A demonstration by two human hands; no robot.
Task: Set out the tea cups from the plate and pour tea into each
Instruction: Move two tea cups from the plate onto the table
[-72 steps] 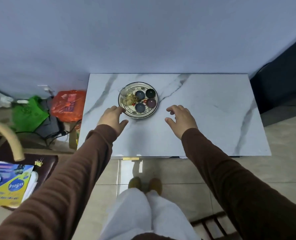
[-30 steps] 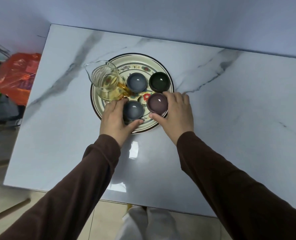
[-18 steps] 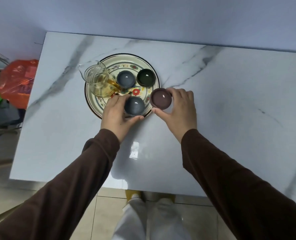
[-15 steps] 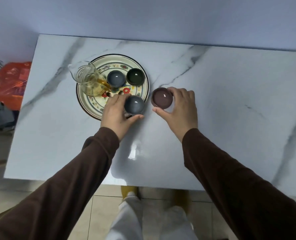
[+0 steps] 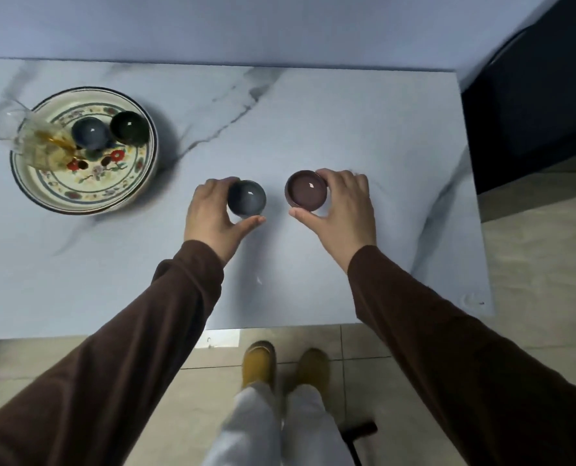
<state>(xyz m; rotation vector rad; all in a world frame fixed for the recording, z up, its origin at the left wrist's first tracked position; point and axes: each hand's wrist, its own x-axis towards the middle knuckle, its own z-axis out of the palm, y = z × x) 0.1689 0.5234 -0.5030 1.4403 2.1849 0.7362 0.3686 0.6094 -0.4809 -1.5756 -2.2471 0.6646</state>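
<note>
On the marble worktop, left hand gripping small grey-blue glazed cup, right hand gripping small brown glazed cup; fingers curled round each; risk of tipping if released unevenly.

No legible text, label, brand or number anywhere, perhaps owing to the blurred view.

A pale marble-patterned worktop with grey veins stands against a wall. Toward its left end lies a round cream plate with a dark rim and flower pattern. Near the middle, well apart from the plate, a small blue-grey glazed tea cup and a small purple-brown tea cup sit side by side.
</note>
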